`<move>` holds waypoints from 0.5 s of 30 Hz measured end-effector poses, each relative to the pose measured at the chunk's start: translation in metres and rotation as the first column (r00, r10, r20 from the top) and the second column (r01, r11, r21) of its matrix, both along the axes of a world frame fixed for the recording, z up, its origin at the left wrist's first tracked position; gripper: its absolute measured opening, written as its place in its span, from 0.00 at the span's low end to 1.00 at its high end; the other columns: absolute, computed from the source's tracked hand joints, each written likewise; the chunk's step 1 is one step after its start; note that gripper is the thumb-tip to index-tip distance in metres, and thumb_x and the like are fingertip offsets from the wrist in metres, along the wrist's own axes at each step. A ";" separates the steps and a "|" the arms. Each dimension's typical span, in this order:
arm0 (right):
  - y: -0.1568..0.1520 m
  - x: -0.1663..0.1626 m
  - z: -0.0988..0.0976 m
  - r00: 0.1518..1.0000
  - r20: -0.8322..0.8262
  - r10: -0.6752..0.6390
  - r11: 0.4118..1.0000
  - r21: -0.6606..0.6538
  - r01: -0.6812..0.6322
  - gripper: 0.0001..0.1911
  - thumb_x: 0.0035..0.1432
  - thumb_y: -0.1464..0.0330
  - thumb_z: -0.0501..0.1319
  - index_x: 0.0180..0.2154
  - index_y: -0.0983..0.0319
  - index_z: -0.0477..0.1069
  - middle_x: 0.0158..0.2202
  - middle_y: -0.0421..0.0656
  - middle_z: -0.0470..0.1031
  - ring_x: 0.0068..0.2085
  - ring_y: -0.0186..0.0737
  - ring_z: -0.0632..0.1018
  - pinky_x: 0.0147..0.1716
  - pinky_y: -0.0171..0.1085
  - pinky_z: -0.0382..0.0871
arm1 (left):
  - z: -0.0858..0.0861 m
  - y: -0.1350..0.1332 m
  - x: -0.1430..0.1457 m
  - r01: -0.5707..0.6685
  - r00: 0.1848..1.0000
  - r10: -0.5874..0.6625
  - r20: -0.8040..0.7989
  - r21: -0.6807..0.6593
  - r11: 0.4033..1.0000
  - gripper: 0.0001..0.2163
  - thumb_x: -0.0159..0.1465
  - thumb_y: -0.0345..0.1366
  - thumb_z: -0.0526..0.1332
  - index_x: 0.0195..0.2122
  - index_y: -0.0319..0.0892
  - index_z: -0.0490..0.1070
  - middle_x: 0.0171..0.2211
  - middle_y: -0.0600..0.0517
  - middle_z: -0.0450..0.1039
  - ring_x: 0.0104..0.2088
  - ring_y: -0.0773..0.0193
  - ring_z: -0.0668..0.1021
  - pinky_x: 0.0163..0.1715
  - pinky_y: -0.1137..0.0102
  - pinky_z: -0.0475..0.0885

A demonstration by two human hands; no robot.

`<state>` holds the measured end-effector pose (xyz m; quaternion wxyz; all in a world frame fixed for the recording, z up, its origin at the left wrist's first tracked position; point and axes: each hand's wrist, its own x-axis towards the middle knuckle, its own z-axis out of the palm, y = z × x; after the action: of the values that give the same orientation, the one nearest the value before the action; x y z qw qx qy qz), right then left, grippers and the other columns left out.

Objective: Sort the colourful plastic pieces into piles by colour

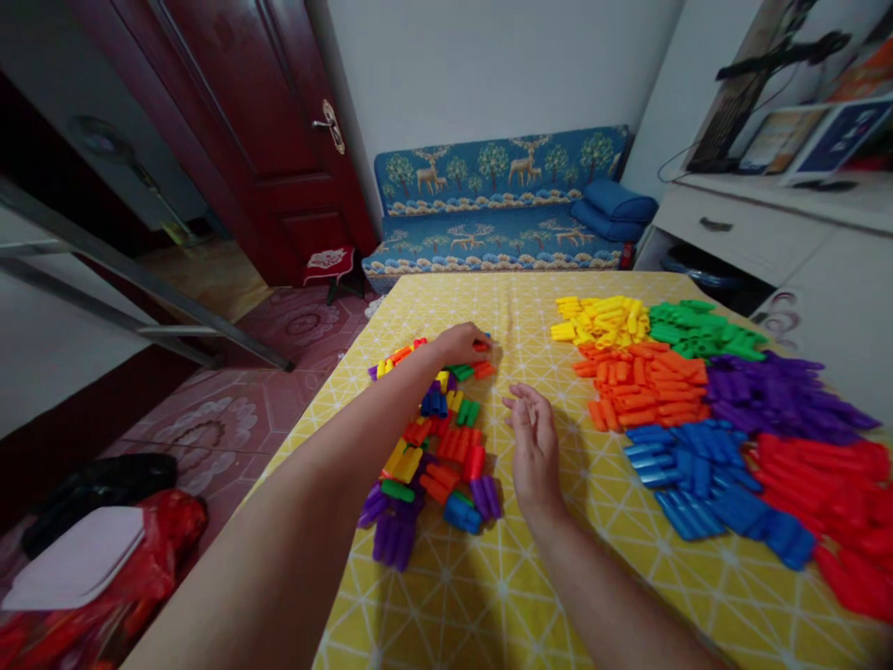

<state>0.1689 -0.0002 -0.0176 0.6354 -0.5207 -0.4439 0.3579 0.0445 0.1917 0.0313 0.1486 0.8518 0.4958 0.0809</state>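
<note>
My left hand reaches over the far end of a mixed pile of plastic building pieces. Its fingers are curled around an orange plastic piece, partly hidden by them. Green and orange pieces lie just beneath that hand. My right hand hovers beside the pile's right side, fingers loosely stretched and apart, with nothing visible in it. In the mixed pile, purple, blue, red, yellow, orange and green pieces lie jumbled, some joined side by side. My left forearm covers part of the pile.
On the table's right lie sorted heaps: yellow, green, orange, purple, blue and red. A yellow patterned cloth covers the table. Beyond it stands a blue sofa; a white cabinet is at right.
</note>
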 end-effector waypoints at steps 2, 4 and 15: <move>0.000 0.001 -0.001 1.000 0.001 -0.002 1.000 -0.002 0.002 0.24 0.63 0.51 0.51 0.53 0.58 0.64 0.56 0.50 0.68 0.54 0.45 0.72 0.52 0.47 0.68 | 0.006 -0.022 -0.003 0.235 0.971 -0.236 0.031 0.031 0.972 0.12 0.55 0.34 0.63 0.39 0.45 0.80 0.37 0.51 0.79 0.40 0.60 0.78 0.43 0.72 0.70; 0.001 0.001 -0.002 1.000 0.016 -0.010 1.000 0.000 0.010 0.24 0.63 0.51 0.51 0.53 0.58 0.64 0.56 0.50 0.69 0.53 0.45 0.73 0.51 0.46 0.68 | 0.013 -0.049 -0.011 0.324 0.943 -0.328 0.051 0.073 0.943 0.10 0.54 0.30 0.62 0.36 0.45 0.81 0.37 0.50 0.79 0.40 0.60 0.78 0.43 0.72 0.71; 0.009 0.000 -0.012 0.946 0.324 0.030 0.989 0.130 -0.076 0.26 0.58 0.64 0.57 0.58 0.58 0.63 0.59 0.49 0.66 0.57 0.46 0.68 0.51 0.47 0.69 | 0.010 -0.209 -0.034 0.009 0.999 -0.020 0.047 0.240 0.971 0.17 0.56 0.37 0.66 0.48 0.50 0.76 0.56 0.44 0.69 0.56 0.45 0.71 0.56 0.52 0.67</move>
<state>0.1690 0.0084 -0.0296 0.5800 -0.5137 -0.5793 0.2530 0.0103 -0.0170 0.0411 0.0572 0.8649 0.4724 0.1598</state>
